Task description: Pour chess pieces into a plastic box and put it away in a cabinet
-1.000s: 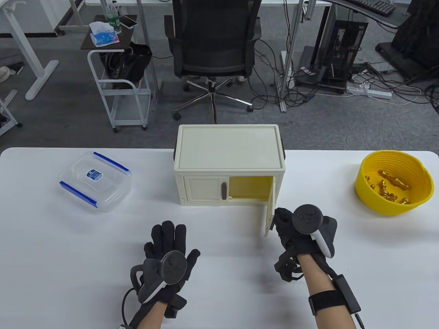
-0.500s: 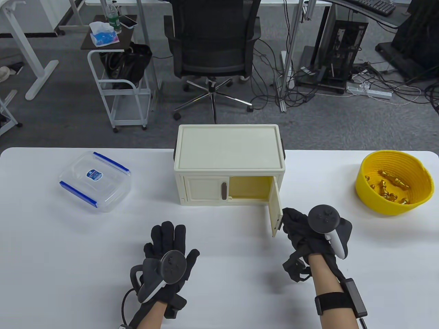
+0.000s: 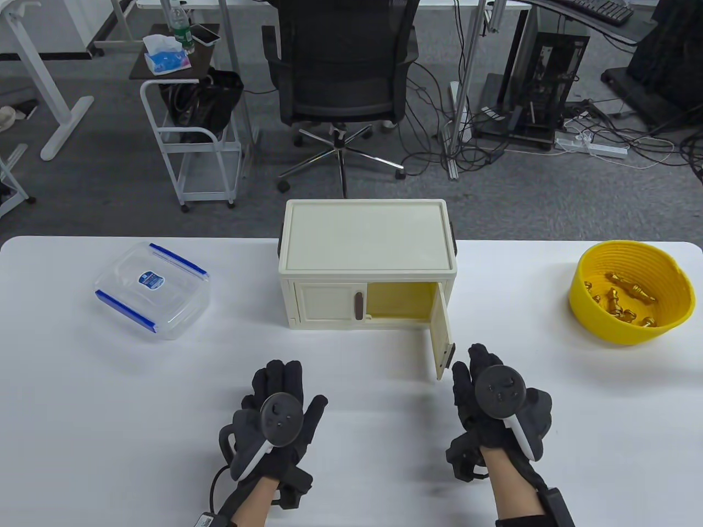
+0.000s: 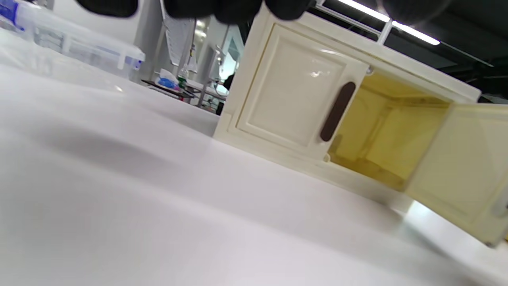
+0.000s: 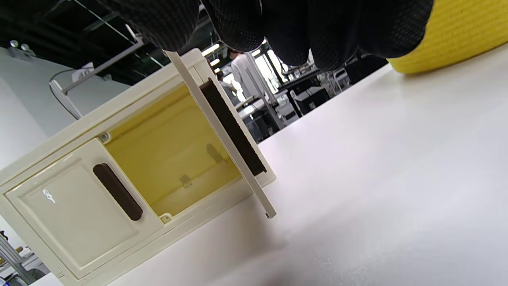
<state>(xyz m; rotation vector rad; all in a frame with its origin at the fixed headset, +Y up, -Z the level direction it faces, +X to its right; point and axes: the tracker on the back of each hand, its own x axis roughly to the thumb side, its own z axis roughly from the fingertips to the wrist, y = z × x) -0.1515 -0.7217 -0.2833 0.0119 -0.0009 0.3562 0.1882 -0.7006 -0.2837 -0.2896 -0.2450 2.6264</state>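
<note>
A cream cabinet (image 3: 367, 241) stands at the table's middle. Its right door (image 3: 442, 332) is swung open toward me and its left door (image 3: 324, 303) is shut; the yellow inside (image 3: 400, 301) holds nothing. A clear plastic box (image 3: 152, 287) with blue clips and its lid on lies at the left. A yellow bowl (image 3: 630, 291) with gold chess pieces (image 3: 620, 299) sits at the right. My right hand (image 3: 483, 384) is flat and open just in front of the open door, holding nothing. My left hand (image 3: 283, 409) rests open in front of the cabinet.
The table's front edge is near my wrists. An office chair (image 3: 340, 71) and a small cart (image 3: 192, 137) stand on the floor behind the table. The open door also shows in the right wrist view (image 5: 222, 135) and in the left wrist view (image 4: 456, 167).
My right hand swung the cabinet's right door further open, let go of it and drew back toward me, fingers spread. My left hand shifted slightly right and nearer.
</note>
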